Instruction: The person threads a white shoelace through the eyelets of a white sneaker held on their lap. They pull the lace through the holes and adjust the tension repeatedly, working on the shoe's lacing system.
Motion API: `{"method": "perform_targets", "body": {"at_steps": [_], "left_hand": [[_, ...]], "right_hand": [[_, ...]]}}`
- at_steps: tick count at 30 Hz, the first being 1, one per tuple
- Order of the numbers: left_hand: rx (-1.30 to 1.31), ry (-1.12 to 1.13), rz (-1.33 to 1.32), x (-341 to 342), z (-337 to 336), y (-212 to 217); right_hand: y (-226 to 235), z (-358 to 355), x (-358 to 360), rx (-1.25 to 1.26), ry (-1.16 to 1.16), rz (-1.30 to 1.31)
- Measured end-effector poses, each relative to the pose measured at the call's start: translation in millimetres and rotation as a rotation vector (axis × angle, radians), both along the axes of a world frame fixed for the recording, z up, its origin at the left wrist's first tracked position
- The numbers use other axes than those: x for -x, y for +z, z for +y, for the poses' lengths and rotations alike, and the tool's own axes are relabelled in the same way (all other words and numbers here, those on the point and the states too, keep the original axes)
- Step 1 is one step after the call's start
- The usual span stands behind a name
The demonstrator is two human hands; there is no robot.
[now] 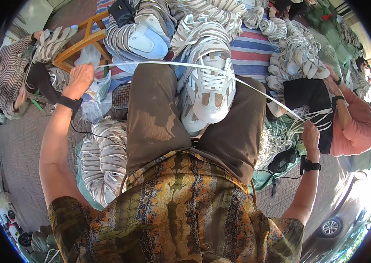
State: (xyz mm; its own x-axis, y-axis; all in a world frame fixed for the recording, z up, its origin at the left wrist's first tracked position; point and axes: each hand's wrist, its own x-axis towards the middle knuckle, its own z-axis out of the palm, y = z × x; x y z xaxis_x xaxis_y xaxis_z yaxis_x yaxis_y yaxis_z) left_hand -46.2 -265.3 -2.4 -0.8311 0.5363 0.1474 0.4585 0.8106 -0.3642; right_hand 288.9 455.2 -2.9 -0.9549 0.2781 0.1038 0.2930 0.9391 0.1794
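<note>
A white shoelace (168, 63) is stretched between my two hands, across my knees and over the white and beige sneaker upper (214, 94) between my thighs. The upper has white lacing through its eyelets and points its toe toward me. My left hand (81, 79) is closed on one end of the lace, out past my left knee. Held lower, out to the right, my right hand (311, 136) is also closed on the lace. Loose white laces (321, 117) fan out just beyond the right hand; whether it grips them too I cannot tell.
Stacked shoe uppers (113, 147) lie by my left leg. More piles stand ahead on a striped sheet (249, 50). A wooden stool (90, 38) is at the far left. One person (356, 118) sits close on the right, another (16, 74) on the left.
</note>
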Motion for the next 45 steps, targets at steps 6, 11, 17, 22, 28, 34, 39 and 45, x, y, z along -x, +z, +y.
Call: {"method": "perform_targets", "body": {"at_steps": [6,11,17,22,28,34,39,45], "left_hand": [[-0.091,0.057,-0.057,-6,-28,-8],[-0.139,0.093,-0.039,-10,-45,-24],[-0.136,0.142,-0.036,-11,-61,-38],[-0.253,0.183,-0.035,-17,-51,-33],[-0.273,0.214,-0.073,-22,-67,-49],[-0.586,0.205,-0.051,-24,-59,-60],[-1.148,0.111,-0.266,-52,49,10],[-1.360,-0.343,-0.500,-69,185,29]], "right_hand": [[-18,6,-27,0.064,-0.058,0.014],[-33,5,-49,0.100,-0.044,0.080],[8,-77,-2,0.568,-0.076,0.253],[28,-158,81,0.699,0.232,0.468],[2,-201,180,1.220,0.458,0.306],[-30,-210,215,0.893,0.425,0.379],[-25,-209,206,0.823,0.367,0.359],[-31,-207,211,0.762,0.388,0.419]]}}
